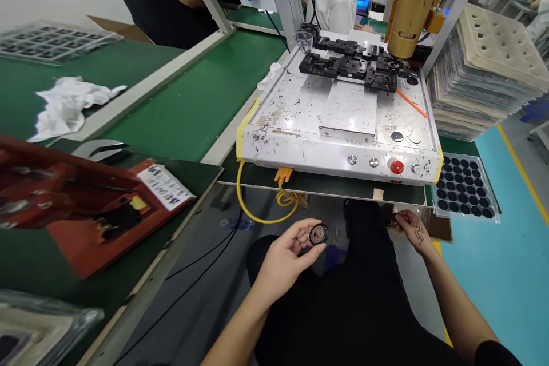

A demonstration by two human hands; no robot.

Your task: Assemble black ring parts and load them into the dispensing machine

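My left hand (288, 257) is above my lap and pinches a small round black-rimmed part (318, 234) between thumb and fingers. The part's face has a pale ring with a darker centre and is turned toward me. Off to the right, my right hand (412, 230) is below the bench edge, beside a cardboard box (441, 229). Its fingertips are curled together, and I cannot make out what is between them. In front of both hands stands a white machine base (295, 151) with a black jointed fixture (349, 63) on top.
A gold press head (405, 23) hangs over the fixture. Stacked trays (484, 74) rise at right, above a sheet of black discs (465, 186). A red hand press (86, 206) stands left. A yellow cable (240, 194) loops below the bench. Two people work behind.
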